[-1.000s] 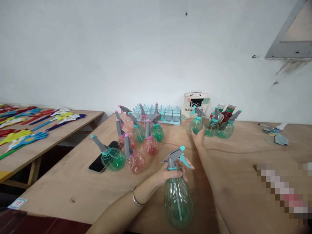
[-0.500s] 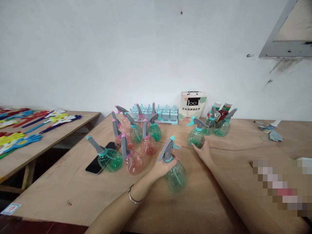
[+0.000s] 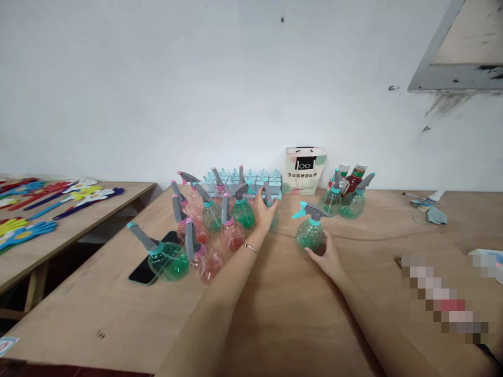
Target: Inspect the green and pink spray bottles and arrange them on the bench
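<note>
My left hand (image 3: 264, 212), a bangle at its wrist, is stretched forward and wrapped round the neck of a green spray bottle (image 3: 274, 222), mostly hidden behind the fingers. Nearer to me, my right hand (image 3: 328, 259) curls round the lower side of another green spray bottle (image 3: 308, 236), upright with its turquoise nozzle turned left. To the left stands a cluster of pink and green spray bottles with grey heads, among them a green one (image 3: 243, 212) beside my left hand and a pink one (image 3: 232, 235). A tilted green bottle (image 3: 170, 262) lies over a phone (image 3: 143, 273).
Behind the bottles are a light-blue compartment tray (image 3: 275, 189) and a paper bag (image 3: 304, 180). Two green spray bottles and red-brown sauce bottles (image 3: 353, 180) stand back right. A cloth (image 3: 436, 215) lies farther right. Colourful hand-shaped toys (image 3: 88, 191) cover the left table.
My left hand has carried its green spray bottle forward, from near me to the back beside the cluster. My right hand and its bottle have come slightly nearer; the view has shifted a little.
</note>
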Tool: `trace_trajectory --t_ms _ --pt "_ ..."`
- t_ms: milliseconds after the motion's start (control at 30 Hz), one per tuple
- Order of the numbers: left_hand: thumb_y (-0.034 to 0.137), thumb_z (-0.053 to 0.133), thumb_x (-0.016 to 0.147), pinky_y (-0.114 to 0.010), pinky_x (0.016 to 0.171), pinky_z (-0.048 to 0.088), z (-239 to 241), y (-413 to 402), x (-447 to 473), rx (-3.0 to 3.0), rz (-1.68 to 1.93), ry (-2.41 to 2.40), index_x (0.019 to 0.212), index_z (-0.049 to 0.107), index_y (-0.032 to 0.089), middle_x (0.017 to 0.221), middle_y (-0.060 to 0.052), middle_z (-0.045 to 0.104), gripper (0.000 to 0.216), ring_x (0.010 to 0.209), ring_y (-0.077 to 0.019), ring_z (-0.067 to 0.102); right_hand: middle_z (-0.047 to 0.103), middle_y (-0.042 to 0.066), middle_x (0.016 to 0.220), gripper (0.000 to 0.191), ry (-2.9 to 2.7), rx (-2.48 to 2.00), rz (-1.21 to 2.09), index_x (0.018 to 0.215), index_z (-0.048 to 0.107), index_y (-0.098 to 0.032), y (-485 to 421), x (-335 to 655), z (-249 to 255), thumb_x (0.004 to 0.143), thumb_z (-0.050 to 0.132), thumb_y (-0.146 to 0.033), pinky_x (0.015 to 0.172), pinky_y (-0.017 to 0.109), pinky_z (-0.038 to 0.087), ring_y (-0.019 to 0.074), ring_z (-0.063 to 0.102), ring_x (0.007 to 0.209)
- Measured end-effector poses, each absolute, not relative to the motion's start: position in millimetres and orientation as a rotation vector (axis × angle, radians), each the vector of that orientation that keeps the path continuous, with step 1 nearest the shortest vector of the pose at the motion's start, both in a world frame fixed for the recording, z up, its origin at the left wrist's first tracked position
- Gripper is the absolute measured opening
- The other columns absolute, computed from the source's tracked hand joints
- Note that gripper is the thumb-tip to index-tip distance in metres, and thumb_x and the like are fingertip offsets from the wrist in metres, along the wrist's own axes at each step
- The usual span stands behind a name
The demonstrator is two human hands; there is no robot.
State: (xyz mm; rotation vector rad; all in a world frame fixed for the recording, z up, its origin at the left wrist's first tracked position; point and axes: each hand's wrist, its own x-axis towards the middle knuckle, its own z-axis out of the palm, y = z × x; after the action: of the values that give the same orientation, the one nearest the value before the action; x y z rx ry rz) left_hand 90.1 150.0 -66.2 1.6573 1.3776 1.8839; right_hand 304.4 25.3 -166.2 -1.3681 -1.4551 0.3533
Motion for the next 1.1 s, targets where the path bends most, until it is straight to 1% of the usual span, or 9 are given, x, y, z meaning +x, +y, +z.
trace_trajectory --t_ms 100,200,300,433,600,700,767,900,1100 --pt "0.023 0.071 0.078 -0.039 0.100 0.047 -67.0 172.8 92.5 1.639 1.902 1.456 0.135 0.047 0.022 0.131 -0.013 0.061 0.061 0.115 -0.0266 0.063 0.052 0.018 0.139 0.084 -1.495 -1.348 0.404 0.140 0.036 -0.021 22.0 300.2 -163.7 0.073 0.073 -0.054 0.105 0.058 0.046 0.0350 0.056 0.125" --pt "0.030 0.070 0.082 -0.039 0.097 0.048 -69.1 191.0 95.4 1.684 1.865 1.470 0.136 0.045 0.021 0.131 -0.014 0.061 0.060 0.110 -0.0256 0.064 0.054 0.017 0.137 0.080 -1.550 -1.306 0.440 0.140 0.036 -0.022 20.1 295.9 -163.0 0.075 0.072 -0.051 0.106 0.055 0.047 0.0332 0.056 0.126" --pt "0.036 0.067 0.086 -0.038 0.101 0.046 -69.8 205.9 98.0 1.715 1.899 1.429 0.133 0.045 0.020 0.132 -0.015 0.059 0.055 0.117 -0.0251 0.060 0.054 0.017 0.137 0.080 -1.583 -1.295 0.454 0.140 0.035 -0.022 18.8 291.9 -163.2 0.075 0.073 -0.049 0.108 0.055 0.046 0.0330 0.055 0.127" --pt "0.037 0.063 0.089 -0.041 0.106 0.041 -65.0 219.1 100.3 1.666 1.939 1.454 0.126 0.049 0.018 0.128 -0.016 0.059 0.044 0.124 -0.0265 0.055 0.052 0.018 0.140 0.079 -1.635 -1.265 0.474 0.141 0.034 -0.021 15.4 287.6 -162.3 0.076 0.072 -0.047 0.109 0.055 0.045 0.0328 0.053 0.131" --pt "0.039 0.068 0.085 -0.047 0.110 0.036 -58.8 210.8 104.0 1.602 1.969 1.493 0.128 0.046 0.016 0.131 -0.018 0.056 0.054 0.132 -0.0307 0.047 0.052 0.015 0.143 0.079 -1.672 -1.253 0.444 0.143 0.036 -0.024 12.8 285.5 -162.2 0.077 0.072 -0.047 0.112 0.055 0.043 0.0324 0.051 0.134" --pt "0.036 0.059 0.091 -0.043 0.112 0.034 -63.5 188.7 107.1 1.617 2.039 1.382 0.132 0.043 0.015 0.134 -0.018 0.053 0.049 0.133 -0.0274 0.046 0.051 0.016 0.145 0.081 -1.670 -1.263 0.439 0.145 0.036 -0.023 13.6 285.0 -163.5 0.076 0.072 -0.046 0.112 0.054 0.042 0.0329 0.050 0.135" --pt "0.031 0.055 0.092 -0.041 0.115 0.032 -69.0 172.3 108.0 1.671 2.057 1.277 0.134 0.041 0.014 0.137 -0.019 0.050 0.048 0.135 -0.0262 0.045 0.051 0.015 0.146 0.082 -1.671 -1.259 0.454 0.147 0.036 -0.023 14.2 284.5 -163.8 0.077 0.072 -0.045 0.112 0.054 0.043 0.0327 0.050 0.135" --pt "0.024 0.059 0.086 -0.042 0.120 0.027 -75.9 153.7 105.2 1.739 1.994 1.229 0.136 0.039 0.014 0.144 -0.020 0.044 0.055 0.141 -0.0273 0.039 0.052 0.015 0.146 0.082 -1.661 -1.258 0.484 0.147 0.036 -0.023 14.2 283.5 -161.8 0.077 0.072 -0.044 0.112 0.055 0.042 0.0325 0.051 0.135" --pt "0.018 0.063 0.080 -0.047 0.121 0.025 -77.7 153.8 106.5 1.638 1.811 1.258 0.138 0.036 0.013 0.148 -0.023 0.040 0.064 0.145 -0.0308 0.034 0.051 0.016 0.146 0.080 -1.664 -1.251 0.512 0.145 0.036 -0.023 12.8 282.7 -156.8 0.077 0.071 -0.045 0.113 0.056 0.041 0.0327 0.050 0.135"
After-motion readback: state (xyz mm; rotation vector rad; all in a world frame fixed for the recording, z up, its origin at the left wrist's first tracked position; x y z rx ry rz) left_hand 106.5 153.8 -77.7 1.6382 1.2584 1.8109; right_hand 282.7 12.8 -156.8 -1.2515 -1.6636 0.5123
